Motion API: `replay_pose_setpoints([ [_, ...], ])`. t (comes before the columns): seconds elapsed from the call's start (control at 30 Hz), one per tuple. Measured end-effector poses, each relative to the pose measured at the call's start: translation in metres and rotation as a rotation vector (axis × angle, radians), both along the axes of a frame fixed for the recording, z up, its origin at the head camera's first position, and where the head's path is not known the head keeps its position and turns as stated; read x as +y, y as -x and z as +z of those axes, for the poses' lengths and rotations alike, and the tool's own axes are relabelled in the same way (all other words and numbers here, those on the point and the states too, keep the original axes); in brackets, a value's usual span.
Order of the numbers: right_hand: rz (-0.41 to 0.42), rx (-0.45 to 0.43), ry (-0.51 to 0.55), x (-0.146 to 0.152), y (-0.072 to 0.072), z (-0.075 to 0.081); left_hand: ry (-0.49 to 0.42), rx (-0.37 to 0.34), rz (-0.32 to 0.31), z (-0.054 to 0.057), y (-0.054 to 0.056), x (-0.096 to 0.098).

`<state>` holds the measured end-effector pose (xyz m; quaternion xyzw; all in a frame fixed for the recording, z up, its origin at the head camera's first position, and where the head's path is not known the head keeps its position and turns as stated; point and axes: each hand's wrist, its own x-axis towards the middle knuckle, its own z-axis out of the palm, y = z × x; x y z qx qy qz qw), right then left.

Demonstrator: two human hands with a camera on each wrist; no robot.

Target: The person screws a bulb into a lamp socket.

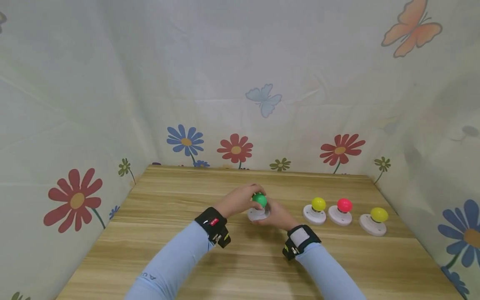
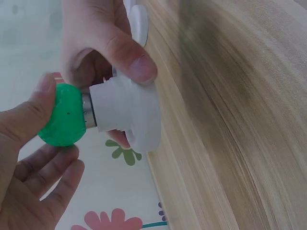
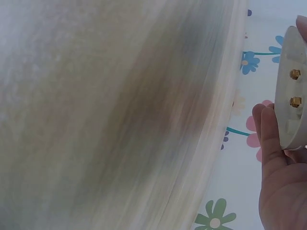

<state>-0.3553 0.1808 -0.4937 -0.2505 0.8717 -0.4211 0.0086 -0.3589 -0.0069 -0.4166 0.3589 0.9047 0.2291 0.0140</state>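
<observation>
Between thumb and fingers, my left hand point(image 1: 241, 199) pinches a green light bulb point(image 2: 66, 115). The bulb's metal base goes into the collar of a white round lamp holder point(image 2: 144, 115). My right hand point(image 1: 276, 214) grips that lamp holder by its rim, thumb on the near side in the left wrist view. Holder and bulb are lifted off the table, and the holder's underside point(image 3: 291, 91) with brass screws shows in the right wrist view.
To the right on the wooden table point(image 1: 168, 200) stand three more white holders with bulbs: a yellow bulb point(image 1: 318, 204), a red bulb point(image 1: 344, 205) and another yellow bulb point(image 1: 379, 214). A flower-printed curtain point(image 1: 210, 104) hangs behind and at both sides.
</observation>
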Motion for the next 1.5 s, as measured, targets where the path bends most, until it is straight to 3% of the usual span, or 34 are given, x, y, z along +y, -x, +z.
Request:
replay_pose_setpoints([
  [0.07, 0.009, 0.013, -0.001, 0.0, 0.001, -0.001, -0.006, 0.0, 0.023, 0.0, -0.001, 0.001],
  [0.17, 0.017, 0.016, 0.005, 0.0, 0.001, -0.002, -0.016, 0.002, 0.004, 0.0, 0.0, -0.001],
  [0.4, 0.02, -0.034, 0.046, -0.002, -0.001, 0.004, -0.032, 0.029, -0.192, -0.002, 0.009, -0.01],
  [0.47, 0.017, -0.053, 0.051, -0.002, -0.001, 0.005, -0.03, 0.034, -0.214, -0.002, 0.01, -0.01],
  [0.57, 0.003, -0.067, 0.029, -0.002, -0.001, 0.005, -0.005, 0.019, -0.168, 0.0, 0.009, -0.008],
  [0.77, 0.018, -0.053, -0.009, -0.004, -0.002, 0.007, 0.032, -0.018, 0.036, 0.004, 0.0, 0.001],
  [0.87, 0.046, -0.055, 0.005, -0.005, -0.003, 0.008, 0.045, -0.004, 0.079, 0.003, -0.002, 0.003],
  [0.97, 0.045, -0.053, 0.008, -0.005, -0.003, 0.007, 0.009, -0.009, 0.043, -0.002, 0.002, 0.001],
  [1.17, 0.015, -0.053, 0.001, -0.003, -0.002, 0.005, -0.048, -0.032, -0.203, -0.009, 0.019, -0.011],
  [1.23, 0.013, -0.052, 0.004, -0.003, -0.002, 0.006, -0.055, -0.032, -0.238, -0.009, 0.02, -0.013],
  [1.37, 0.019, -0.052, 0.018, -0.002, -0.002, 0.007, -0.034, 0.009, -0.2, -0.01, 0.02, -0.01],
  [1.5, 0.028, -0.034, 0.007, -0.002, -0.002, 0.006, 0.001, -0.005, -0.067, -0.004, 0.011, -0.004],
])
